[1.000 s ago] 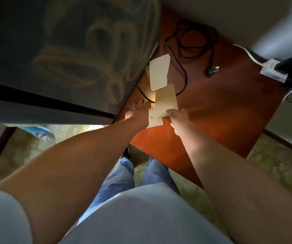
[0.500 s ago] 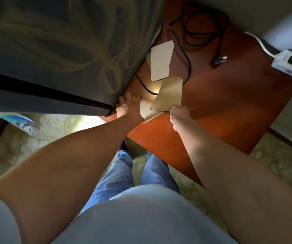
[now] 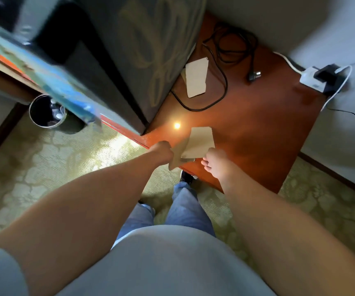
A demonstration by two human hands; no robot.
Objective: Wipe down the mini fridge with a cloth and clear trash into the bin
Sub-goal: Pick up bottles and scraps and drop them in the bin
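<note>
The tan, flat piece of card (image 3: 201,143), the trash in hand, sits just above mid-frame at the near edge of the reddish-brown polished wooden surface (image 3: 257,135). A paler second scrap (image 3: 175,159) hangs under it, off the edge. The left hand (image 3: 161,153) has its grip curled round that lower scrap; the right hand (image 3: 215,161) touches the tan card's lower right corner, but whether its grip is pinching it or only steadying it I cannot tell.

Compared with a second ago, both pieces have been drawn back from beside the fridge to the near edge, lifted off the wood, and the view has swung left. That swing brings the round dark waste bin with a metal rim (image 3: 48,112) into the left of the frame, on the patterned green carpet (image 3: 44,167), with pale rubbish already inside. In my judgement the pickup is done and the carry to the bin comes next.

The dark, matt mini fridge (image 3: 142,50) fills the upper middle, its side streaked with dried smears, so the wiping looks unfinished; no cloth shows. One white rectangular card (image 3: 195,79) lies where it did, beside the fridge in the upper middle, across the coiled black power cable (image 3: 225,60). It remains to be collected. A white plug adapter (image 3: 309,79) sits at the upper right.
</note>
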